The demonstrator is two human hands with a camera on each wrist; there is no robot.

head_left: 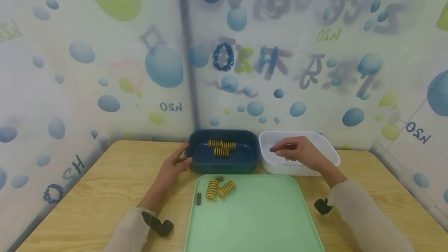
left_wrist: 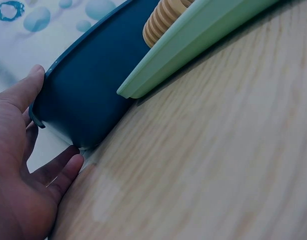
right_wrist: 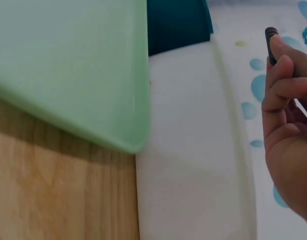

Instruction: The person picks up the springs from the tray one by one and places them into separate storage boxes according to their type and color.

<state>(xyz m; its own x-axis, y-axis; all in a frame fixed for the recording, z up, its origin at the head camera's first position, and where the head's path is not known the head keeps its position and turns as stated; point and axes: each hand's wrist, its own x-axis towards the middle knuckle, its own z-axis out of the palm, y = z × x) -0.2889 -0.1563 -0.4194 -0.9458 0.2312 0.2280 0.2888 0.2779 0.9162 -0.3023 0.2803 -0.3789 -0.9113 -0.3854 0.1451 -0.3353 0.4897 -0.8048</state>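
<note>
My right hand (head_left: 297,151) pinches a small dark ribbed rod (right_wrist: 271,45) between thumb and fingers, over the white bin (head_left: 332,158). At the left end of the dark blue bin (head_left: 224,167), my left hand (head_left: 175,166) touches the rim and side with loosely spread fingers. Three yellow coil springs (head_left: 221,152) lie inside the blue bin. On the light green tray (head_left: 259,217) two more yellow springs (head_left: 211,189) lean close together at the far left. A dark rod (head_left: 198,198) lies near the tray's left edge, another (head_left: 219,179) partly behind the springs.
Both bins stand side by side at the back of the wooden table (head_left: 105,193), against a patterned wall sheet (head_left: 227,100). The green tray sits in front of them. Black wrist mounts (head_left: 159,224) stick out from both sleeves.
</note>
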